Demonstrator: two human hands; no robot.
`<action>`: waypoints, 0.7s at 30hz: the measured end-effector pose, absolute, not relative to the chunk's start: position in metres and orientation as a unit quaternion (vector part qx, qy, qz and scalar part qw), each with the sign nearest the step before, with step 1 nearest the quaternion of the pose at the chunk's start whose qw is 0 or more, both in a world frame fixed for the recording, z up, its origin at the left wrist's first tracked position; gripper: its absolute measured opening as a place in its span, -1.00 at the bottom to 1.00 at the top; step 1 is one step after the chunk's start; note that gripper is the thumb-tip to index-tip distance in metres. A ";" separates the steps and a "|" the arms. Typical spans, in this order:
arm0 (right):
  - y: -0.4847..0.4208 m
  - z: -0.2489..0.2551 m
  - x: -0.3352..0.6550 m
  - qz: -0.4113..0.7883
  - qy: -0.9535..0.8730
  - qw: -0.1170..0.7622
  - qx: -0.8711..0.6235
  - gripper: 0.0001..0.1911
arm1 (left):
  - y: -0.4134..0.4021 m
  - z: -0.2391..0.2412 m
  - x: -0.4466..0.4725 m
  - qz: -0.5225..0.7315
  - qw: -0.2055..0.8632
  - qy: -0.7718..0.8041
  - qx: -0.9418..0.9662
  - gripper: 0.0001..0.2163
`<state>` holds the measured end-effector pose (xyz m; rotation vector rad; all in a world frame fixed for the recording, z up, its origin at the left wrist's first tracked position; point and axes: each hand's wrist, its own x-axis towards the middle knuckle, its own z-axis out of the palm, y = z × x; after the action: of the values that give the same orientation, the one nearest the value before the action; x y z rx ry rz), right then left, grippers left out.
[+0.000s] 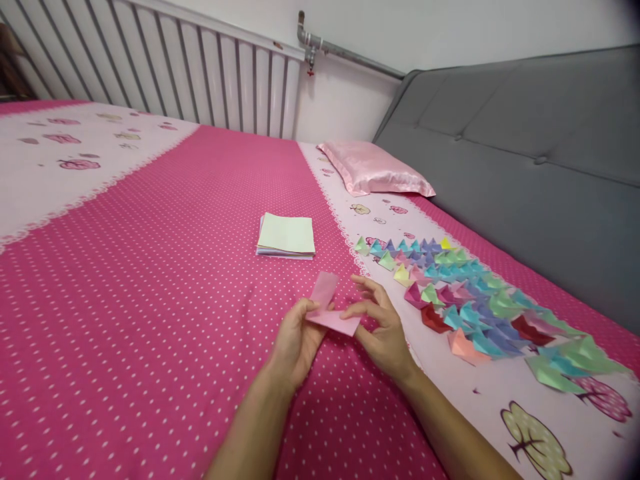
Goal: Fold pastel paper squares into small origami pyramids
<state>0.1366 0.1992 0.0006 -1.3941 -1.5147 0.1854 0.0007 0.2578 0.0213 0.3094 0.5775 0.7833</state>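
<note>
A pink sheet of folded paper (336, 322) is held between both hands above the bed, one flap standing up and another pointing right. My left hand (298, 339) pinches its left side, thumb on top near the crease. With thumb and index finger, my right hand (384, 331) grips the right end, its other fingers lifted away. Beyond the hands lies a stack of square paper sheets (286, 233), pale green on top. To the right, many folded paper boats (470, 319) in several colours sit in rows.
The bed wears a pink polka-dot cover (165, 300) with pale printed bands. A shiny pink pillow (373, 168) rests against the grey padded headboard (520, 133). At the back, a white radiator (215, 73) and a metal pipe (350, 53) run along the wall.
</note>
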 end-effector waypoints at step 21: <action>0.202 -0.006 0.145 0.059 -0.666 0.492 -0.557 -0.75 | 0.260 0.017 0.000 0.400 0.840 0.303 0.208 -0.81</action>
<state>0.1450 0.2024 -0.0065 -1.3522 -1.6160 0.1442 0.0004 0.2597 0.0169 0.4389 0.6397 0.8467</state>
